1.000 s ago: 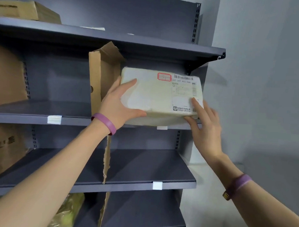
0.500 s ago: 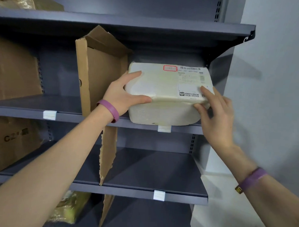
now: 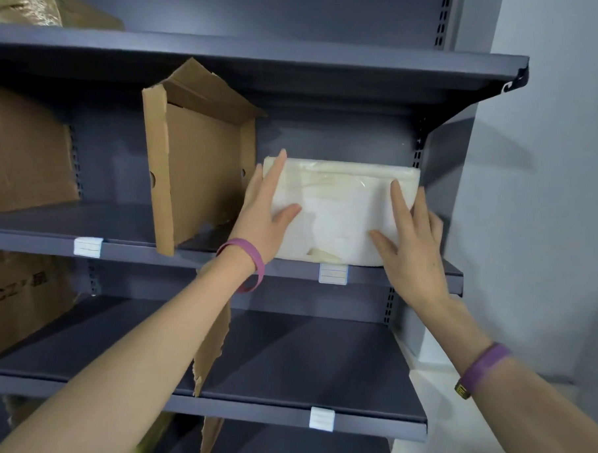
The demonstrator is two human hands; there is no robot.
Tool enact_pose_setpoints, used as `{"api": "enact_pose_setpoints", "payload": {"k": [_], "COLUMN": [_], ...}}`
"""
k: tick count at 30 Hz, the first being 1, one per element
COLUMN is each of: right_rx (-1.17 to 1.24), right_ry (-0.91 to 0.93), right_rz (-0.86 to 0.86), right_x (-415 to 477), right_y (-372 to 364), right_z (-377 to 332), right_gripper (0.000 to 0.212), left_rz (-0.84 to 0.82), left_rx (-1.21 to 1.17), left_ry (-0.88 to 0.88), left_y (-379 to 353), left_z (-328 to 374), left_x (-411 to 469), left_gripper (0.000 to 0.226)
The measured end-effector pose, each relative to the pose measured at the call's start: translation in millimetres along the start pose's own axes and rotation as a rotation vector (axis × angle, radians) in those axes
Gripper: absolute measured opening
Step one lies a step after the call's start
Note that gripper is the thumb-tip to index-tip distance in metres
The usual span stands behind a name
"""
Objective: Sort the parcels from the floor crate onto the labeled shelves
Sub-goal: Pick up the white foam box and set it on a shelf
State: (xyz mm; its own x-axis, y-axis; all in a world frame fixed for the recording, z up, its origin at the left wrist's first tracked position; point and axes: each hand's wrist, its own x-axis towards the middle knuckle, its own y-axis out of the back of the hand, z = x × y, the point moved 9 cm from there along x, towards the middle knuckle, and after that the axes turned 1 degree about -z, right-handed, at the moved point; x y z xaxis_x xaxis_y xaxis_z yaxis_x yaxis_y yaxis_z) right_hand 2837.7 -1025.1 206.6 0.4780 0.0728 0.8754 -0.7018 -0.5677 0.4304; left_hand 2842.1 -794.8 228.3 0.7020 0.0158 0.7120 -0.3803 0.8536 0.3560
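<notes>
The white wrapped parcel point(image 3: 339, 211) stands on its long edge on the second shelf point(image 3: 128, 251), between the two hands and flush with the shelf's front lip. The left hand point(image 3: 264, 211) lies flat against the parcel's left end, with straight fingers running up to its top corner and the thumb spread onto the front face. The right hand point(image 3: 410, 245) presses flat on the right part of the front face, fingers straight and pointing up, thumb stretched towards the left hand. Neither hand curls round the parcel; both are wide and flat on it. Each wrist carries a purple band, one on the left point(image 3: 255, 262) and one on the right point(image 3: 483, 368).

Just left of the left hand an opened brown cardboard box point(image 3: 197, 174) stands on end on the same shelf, its flaps spread towards the shelf above. Directly below the hands a white label tag point(image 3: 333, 273) sits on the shelf lip; another tag point(image 3: 88, 247) is well to the left. Under the left forearm a torn cardboard strip point(image 3: 213, 342) hangs down to the lower shelf point(image 3: 302, 356), whose lip bears a third tag point(image 3: 321, 419). Far left of the left hand are brown cartons, one on the parcel's shelf point(image 3: 23, 152) and one printed "CZ" point(image 3: 17, 299) below it. A grey wall point(image 3: 550, 168) rises right of the right hand.
</notes>
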Motion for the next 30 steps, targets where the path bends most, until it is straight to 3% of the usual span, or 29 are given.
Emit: {"api": "enact_pose_setpoints", "payload": {"k": [3, 9, 16, 30], "right_rx": [-0.003, -0.164, -0.327, -0.375], "right_ry": [0.004, -0.006, 0.174, 0.093], "right_rz": [-0.039, -0.042, -0.083, -0.246], "right_x": [-18, -56, -84, -76], "right_y": [-13, -24, -42, -66], "right_z": [5, 12, -4, 1], "right_gripper": [0.070, 0.059, 0.056, 0.068], "left_rz": [-0.075, -0.051, -0.093, -0.111], "left_rx": [0.091, 0.308, 0.681, 0.841], "left_ry": [0.038, 0.000, -0.155, -0.077], "left_y": [-14, -20, -42, -53], "left_z": [-21, -40, -51, -60], "left_x": [-16, -66, -107, -90], "left_gripper": [0.081, 0.085, 0.076, 0.071]}}
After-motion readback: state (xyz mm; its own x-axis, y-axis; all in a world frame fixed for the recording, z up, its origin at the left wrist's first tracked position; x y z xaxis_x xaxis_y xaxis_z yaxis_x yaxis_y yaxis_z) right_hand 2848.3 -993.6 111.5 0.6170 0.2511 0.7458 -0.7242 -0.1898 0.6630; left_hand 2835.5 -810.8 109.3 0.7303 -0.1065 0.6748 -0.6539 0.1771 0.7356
